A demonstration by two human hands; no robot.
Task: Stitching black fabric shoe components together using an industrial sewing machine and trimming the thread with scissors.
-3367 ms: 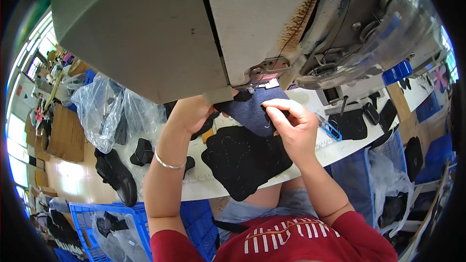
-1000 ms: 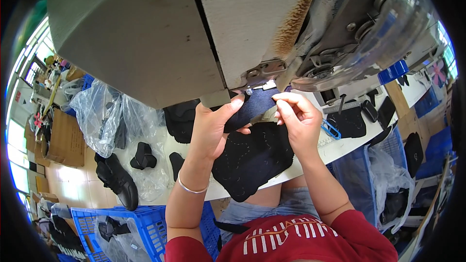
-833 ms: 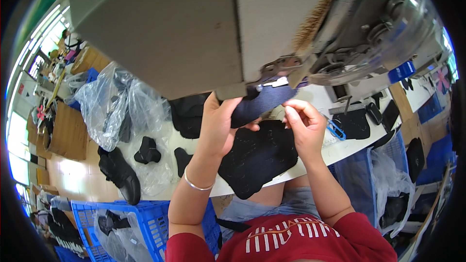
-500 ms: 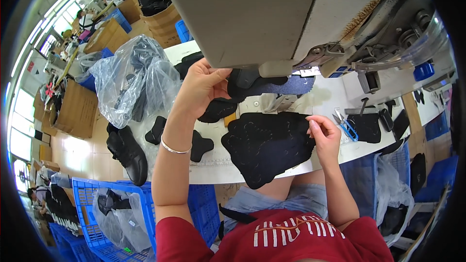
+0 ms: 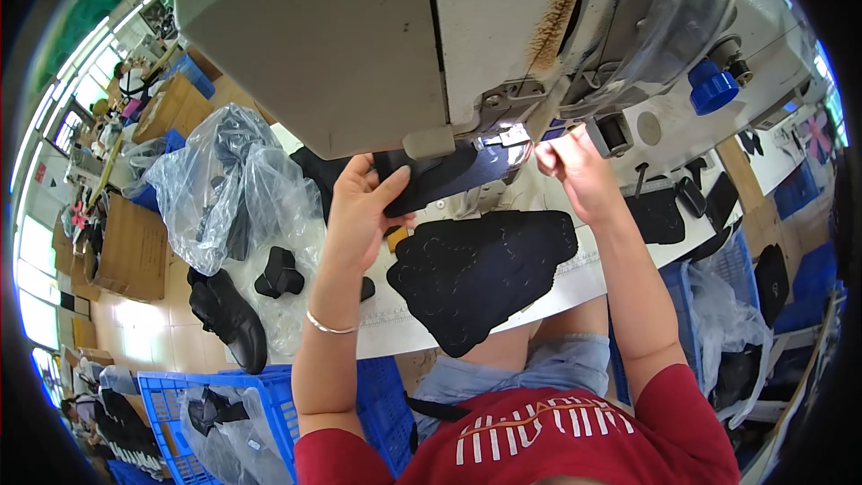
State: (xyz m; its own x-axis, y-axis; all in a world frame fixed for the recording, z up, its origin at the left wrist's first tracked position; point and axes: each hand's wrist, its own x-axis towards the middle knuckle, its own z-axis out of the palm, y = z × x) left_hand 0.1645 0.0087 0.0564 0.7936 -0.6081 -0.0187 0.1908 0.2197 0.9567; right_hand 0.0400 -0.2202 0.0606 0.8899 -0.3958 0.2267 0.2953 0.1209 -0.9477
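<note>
My left hand grips the near-left edge of a dark fabric piece, thumb on top. That piece lies under the sewing machine head, which hides part of it. My right hand is raised by the needle area, at the piece's right end. Its fingers are pinched together; whatever is between them is too small to make out. In front of the machine, on the white table, lies a black cut fabric panel with pale thread marks, untouched by either hand.
On the left are a clear plastic bag with dark contents, a black shoe and a small black piece. A blue crate stands below the table's left edge. Another black piece lies right of my right forearm.
My right hand has left the corner of the black panel and moved up to the needle area. My left hand still holds the fabric piece. The whole view has shifted.
</note>
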